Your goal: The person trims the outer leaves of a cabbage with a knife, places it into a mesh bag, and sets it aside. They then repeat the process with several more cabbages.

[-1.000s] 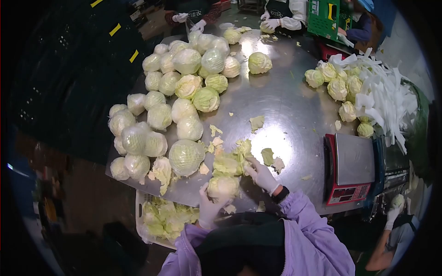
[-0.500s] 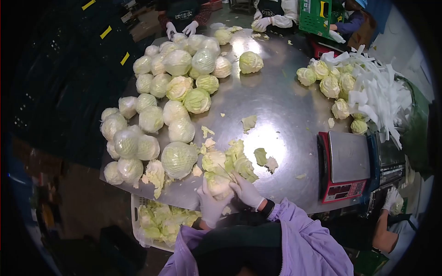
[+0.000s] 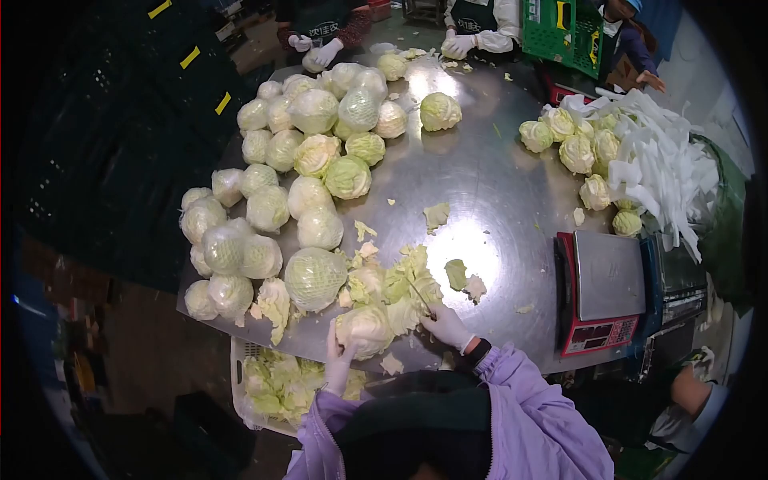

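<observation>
My gloved left hand (image 3: 339, 358) grips the left side of a trimmed pale cabbage (image 3: 365, 330) at the table's near edge. To its right, my gloved right hand (image 3: 448, 327) is closed round a thin knife (image 3: 419, 295), whose blade points up and left over loose leaves, apart from the cabbage. Torn cabbage leaves (image 3: 412, 280) lie just beyond both hands. A large cabbage in a net and clear wrap (image 3: 315, 279) rests left of them.
Many wrapped cabbages (image 3: 266, 208) cover the table's left side. Below the near edge stands a white basket (image 3: 238, 376) of leaves. A red scale (image 3: 602, 280) sits right, with unwrapped cabbages (image 3: 576, 152) and white foam nets (image 3: 660, 160) behind it. Co-workers' gloved hands (image 3: 458, 45) are at the far edge.
My right hand has drawn away to the right with the knife. The cabbage now shows a rounder, paler side, and my left hand has shifted left along it.
</observation>
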`<action>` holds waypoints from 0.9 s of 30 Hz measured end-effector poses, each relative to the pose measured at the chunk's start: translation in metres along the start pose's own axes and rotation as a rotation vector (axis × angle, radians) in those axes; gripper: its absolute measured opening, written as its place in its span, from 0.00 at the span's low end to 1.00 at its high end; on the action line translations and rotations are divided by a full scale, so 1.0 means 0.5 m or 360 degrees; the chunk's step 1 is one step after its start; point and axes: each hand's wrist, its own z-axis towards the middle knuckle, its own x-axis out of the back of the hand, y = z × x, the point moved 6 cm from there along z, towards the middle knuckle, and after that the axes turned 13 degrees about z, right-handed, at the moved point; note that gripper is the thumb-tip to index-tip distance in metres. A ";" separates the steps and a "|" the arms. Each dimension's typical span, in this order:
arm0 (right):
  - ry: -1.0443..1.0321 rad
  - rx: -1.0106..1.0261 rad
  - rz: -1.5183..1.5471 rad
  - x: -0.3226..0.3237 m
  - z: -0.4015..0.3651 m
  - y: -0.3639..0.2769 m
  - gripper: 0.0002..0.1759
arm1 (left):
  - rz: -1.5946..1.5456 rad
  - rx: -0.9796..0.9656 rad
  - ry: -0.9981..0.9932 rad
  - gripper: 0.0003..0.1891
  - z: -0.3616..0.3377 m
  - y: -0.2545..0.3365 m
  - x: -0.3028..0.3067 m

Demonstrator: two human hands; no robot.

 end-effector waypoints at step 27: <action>-0.0240 -0.0378 0.1019 -0.047 -0.056 -0.191 0.32 | -0.0455 -0.0372 0.0099 0.43 -0.008 0.168 0.000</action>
